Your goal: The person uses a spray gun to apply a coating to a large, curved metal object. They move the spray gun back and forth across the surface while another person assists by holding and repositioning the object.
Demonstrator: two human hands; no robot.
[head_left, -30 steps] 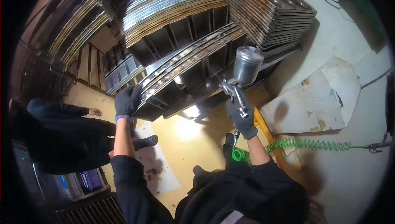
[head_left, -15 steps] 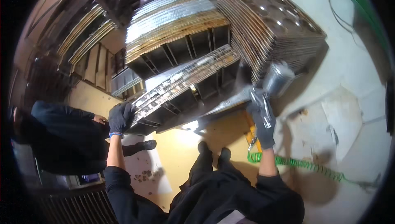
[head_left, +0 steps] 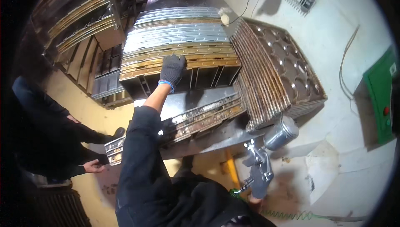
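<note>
Wrapped round the spray gun (head_left: 273,140), our right hand (head_left: 260,181) held it beside the bench (head_left: 235,131); our left hand (head_left: 172,68) lay on the pans (head_left: 210,56), how closed we couldn't tell; keeping the nozzle (head_left: 250,144) clear seemed smart.

Silver metal spray gun (head_left: 265,162) held in a grip, nozzle end toward upper left; its round silver metal cup (head_left: 282,133) sits tilted toward the right. Large close-packed stack of long metal pans with dark compartments (head_left: 177,39): far rims bright silver, near rims golden brown, dark walls on the near face. Nearer, small set of stained brown-and-silver pans (head_left: 208,120), lying aslant, partly hidden.
</note>
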